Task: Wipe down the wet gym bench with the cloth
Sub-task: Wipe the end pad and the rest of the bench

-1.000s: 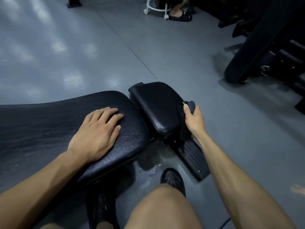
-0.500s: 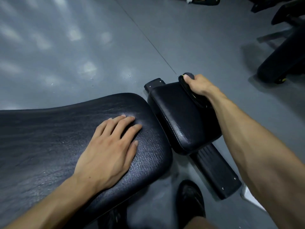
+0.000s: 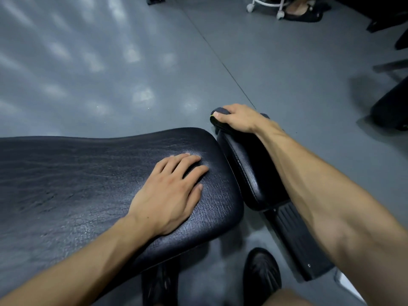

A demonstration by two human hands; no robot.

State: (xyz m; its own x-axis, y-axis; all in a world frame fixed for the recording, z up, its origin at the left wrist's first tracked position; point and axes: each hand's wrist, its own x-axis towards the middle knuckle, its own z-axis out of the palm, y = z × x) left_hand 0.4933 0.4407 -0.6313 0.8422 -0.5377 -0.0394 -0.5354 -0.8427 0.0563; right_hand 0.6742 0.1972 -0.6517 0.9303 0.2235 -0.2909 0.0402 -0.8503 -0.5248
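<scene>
A smooth grey floor point(image 3: 110, 62) fills most of the frame, with pale patches of reflected light across the upper left and a thin dark seam point(image 3: 220, 62) running diagonally from the top centre. At the top right a white wheeled stool base point(image 3: 265, 5) stands beside someone's foot in a dark slipper point(image 3: 302, 13). Dark gym equipment point(image 3: 390, 107) sits at the right edge. Two black shoes point(image 3: 261, 274) rest at the bottom.

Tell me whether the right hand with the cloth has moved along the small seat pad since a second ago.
Yes. The right hand slid the cloth from the small seat pad's near edge to its far end.
</scene>
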